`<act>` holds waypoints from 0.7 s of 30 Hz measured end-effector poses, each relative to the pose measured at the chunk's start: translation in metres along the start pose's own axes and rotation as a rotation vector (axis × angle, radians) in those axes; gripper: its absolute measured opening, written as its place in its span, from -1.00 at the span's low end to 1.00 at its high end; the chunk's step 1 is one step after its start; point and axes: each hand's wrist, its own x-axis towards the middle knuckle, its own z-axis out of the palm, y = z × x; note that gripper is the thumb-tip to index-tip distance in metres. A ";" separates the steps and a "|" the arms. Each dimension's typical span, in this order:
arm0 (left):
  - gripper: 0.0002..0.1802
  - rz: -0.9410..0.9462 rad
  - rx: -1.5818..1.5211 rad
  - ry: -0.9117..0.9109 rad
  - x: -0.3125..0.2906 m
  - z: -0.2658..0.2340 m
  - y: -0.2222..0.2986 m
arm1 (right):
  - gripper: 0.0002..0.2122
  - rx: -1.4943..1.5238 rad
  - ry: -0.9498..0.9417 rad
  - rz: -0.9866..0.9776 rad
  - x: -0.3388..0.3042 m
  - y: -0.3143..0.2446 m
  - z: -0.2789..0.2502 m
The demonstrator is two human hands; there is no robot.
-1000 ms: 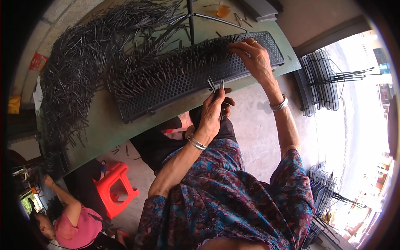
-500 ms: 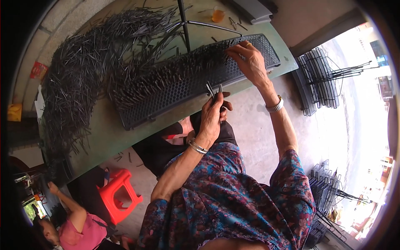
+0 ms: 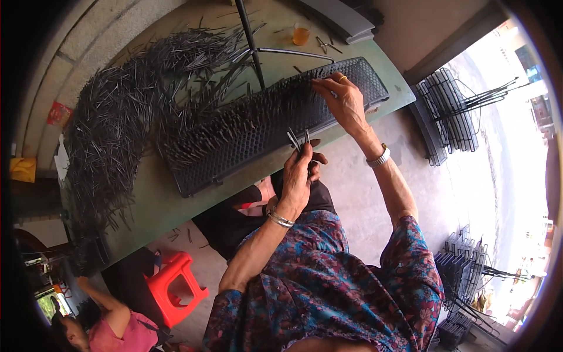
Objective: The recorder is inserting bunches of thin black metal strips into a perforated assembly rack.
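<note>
A long black tray with a grid of round holes lies slantwise along the table's near edge. Rows of short dark strips stand in its holes, filling much of the far and left part. My left hand, just in front of the tray, is closed around a few thin strips whose greyish ends stick up past the thumb. My right hand is over the tray's right part, thumb and fingertips pinched at the end of the standing rows. Whatever sits between those fingertips is too small to make out.
A big heap of loose strips covers the table's left side. A black metal stand and a cup of amber liquid are behind the tray. A red stool and a person in pink are lower left; wire racks stand right.
The whole view has shifted slightly, so the tray and table appear a little lower. Relative to the tray, my right hand's pinch stays nearly in place. My left hand keeps hold of the strips.
</note>
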 end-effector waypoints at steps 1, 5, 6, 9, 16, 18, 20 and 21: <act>-0.65 0.006 -0.001 -0.002 0.001 0.001 0.001 | -0.83 0.031 0.044 0.028 0.000 0.000 0.000; -0.65 -0.006 0.006 0.016 0.000 0.004 0.003 | -0.86 -0.038 0.164 -0.027 -0.008 0.002 0.007; -0.64 0.001 0.006 0.021 0.000 0.003 0.003 | -0.87 -0.041 0.158 -0.023 -0.008 0.001 0.007; -0.65 0.011 0.024 0.010 0.001 -0.002 0.001 | -0.88 -0.022 0.124 -0.042 -0.011 -0.003 0.008; -0.63 0.032 -0.001 0.049 0.005 -0.004 0.004 | -0.90 -0.057 0.098 -0.097 -0.014 -0.004 -0.001; -0.62 0.031 0.010 0.050 0.007 -0.002 0.005 | -0.90 -0.058 0.061 -0.114 -0.015 0.000 -0.001; -0.62 0.026 0.012 0.056 0.008 0.002 0.006 | -0.82 -0.083 0.029 -0.058 -0.015 0.003 0.005; -0.61 0.020 0.012 0.058 0.008 0.002 0.006 | -0.78 -0.109 0.067 -0.025 -0.013 0.002 0.007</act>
